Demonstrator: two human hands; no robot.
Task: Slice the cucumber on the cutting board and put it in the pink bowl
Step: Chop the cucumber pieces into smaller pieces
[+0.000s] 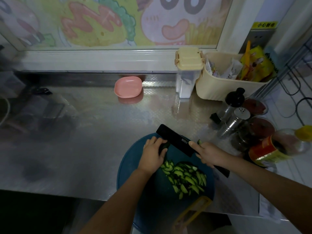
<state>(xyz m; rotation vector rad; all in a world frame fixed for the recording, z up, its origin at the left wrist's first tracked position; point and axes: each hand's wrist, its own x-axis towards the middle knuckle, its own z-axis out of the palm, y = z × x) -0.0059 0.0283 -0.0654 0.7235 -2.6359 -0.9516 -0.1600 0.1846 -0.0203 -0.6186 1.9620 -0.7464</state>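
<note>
The slicing is nearly done. On the round blue cutting board (160, 196), the left hand (152, 152) curls over the one short dark-green cucumber stub (164, 146), fingers tucked. The right hand (209, 153) is wrapped round the handle of the single black cleaver (175, 141), whose blade rests against the stub. One heap of pale green slices (185, 178) lies nearer me, too many to count. The one shallow pink plastic bowl (128, 86) sits far back on the steel worktop (84, 132), with nothing in it. I'd guess a few more cuts come next, then the slices get carried across.
</note>
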